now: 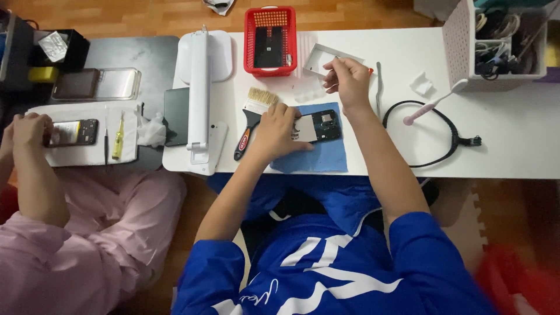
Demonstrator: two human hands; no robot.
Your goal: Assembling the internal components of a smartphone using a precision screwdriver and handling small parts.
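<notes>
The opened black phone body (318, 126) lies on the blue cloth mat (321, 154) on the white counter (513, 134). The left hand (279, 129) rests on the phone body's left end. The wooden-bristle paintbrush (252, 119) lies just left of the phone body. The right hand (349, 81) is above its far right corner. The red plastic basket (270, 39) stands behind it. The black looped cable (434, 137) lies to its right.
</notes>
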